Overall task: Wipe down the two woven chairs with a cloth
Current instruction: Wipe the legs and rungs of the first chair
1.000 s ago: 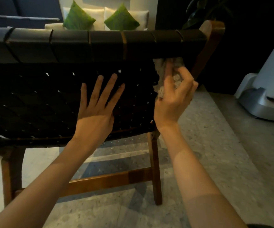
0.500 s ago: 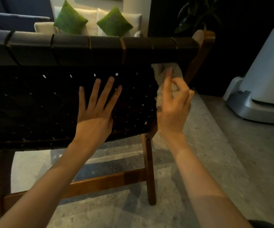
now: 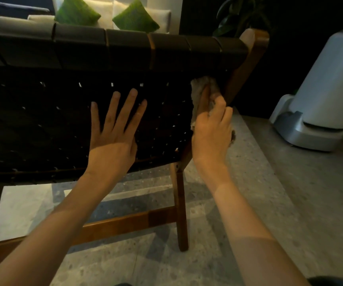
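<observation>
Dark woven-strap chair with brown wooden frame [image 3: 42, 124]: back is braced by the left hand [image 3: 115, 145], laid flat and spread. Pale crumpled cloth [image 3: 201, 85]: is gripped in the curled right hand [image 3: 212, 137] and pressed at the back's right edge, beside the wooden post [image 3: 243, 68]. Risk: loose cloth may be snagged in the weave gaps if dragged hard.
</observation>
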Demonstrator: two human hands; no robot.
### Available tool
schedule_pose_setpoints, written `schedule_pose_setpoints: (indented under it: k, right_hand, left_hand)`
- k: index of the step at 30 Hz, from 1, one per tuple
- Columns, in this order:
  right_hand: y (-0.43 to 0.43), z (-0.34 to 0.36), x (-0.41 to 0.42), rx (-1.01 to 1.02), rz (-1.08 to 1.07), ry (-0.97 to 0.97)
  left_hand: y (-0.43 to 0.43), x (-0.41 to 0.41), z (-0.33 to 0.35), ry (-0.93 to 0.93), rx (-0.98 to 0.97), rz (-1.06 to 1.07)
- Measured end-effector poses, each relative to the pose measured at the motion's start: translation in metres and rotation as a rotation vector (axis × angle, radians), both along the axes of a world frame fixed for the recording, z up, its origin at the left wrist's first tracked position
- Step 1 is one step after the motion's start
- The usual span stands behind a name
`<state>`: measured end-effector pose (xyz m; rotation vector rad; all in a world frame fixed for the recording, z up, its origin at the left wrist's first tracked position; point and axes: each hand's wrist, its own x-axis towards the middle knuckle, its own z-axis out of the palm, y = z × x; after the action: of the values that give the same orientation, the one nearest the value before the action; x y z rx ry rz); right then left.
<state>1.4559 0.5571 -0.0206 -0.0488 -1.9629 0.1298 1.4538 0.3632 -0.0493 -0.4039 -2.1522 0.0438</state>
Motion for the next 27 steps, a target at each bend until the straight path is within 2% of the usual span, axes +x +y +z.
schedule_pose_setpoints:
  k: [3,5,8,12,16,19,21,22,27]
  right_hand:
    - [-0.004,-0.035,-0.013,-0.116,0.006,-0.153]
    - [-0.004,-0.064,-0.017,-0.17,0.084,-0.212]
    - [-0.003,-0.1,-0.024,-0.088,0.157,-0.431]
    - [-0.009,-0.147,-0.037,0.114,0.035,-0.595]
    - [-0.01,-0.169,-0.054,0.114,0.042,-0.74]
    - [-0.002,-0.172,-0.058,0.217,0.121,-0.854]
    - [0.004,-0.155,-0.045,0.209,0.222,-0.797]
    - [0.006,-0.144,-0.038,0.238,0.23,-0.677]
    - [0.018,-0.077,-0.005,0.374,0.382,0.111]
  left_hand:
    - [0.0,-0.001,-0.006,-0.03,-0.011,0.007]
    - [0.0,-0.002,-0.011,-0.051,-0.033,0.013]
    - [-0.001,-0.006,-0.018,-0.053,-0.064,0.035]
    - [-0.002,-0.011,-0.027,-0.058,-0.086,0.049]
    - [-0.002,-0.015,-0.03,-0.053,-0.095,0.056]
    - [-0.001,-0.016,-0.03,-0.06,-0.092,0.061]
    - [-0.001,-0.014,-0.03,-0.055,-0.088,0.061]
    - [-0.002,-0.012,-0.029,-0.039,-0.09,0.057]
    - [-0.016,-0.008,-0.016,0.1,-0.077,0.073]
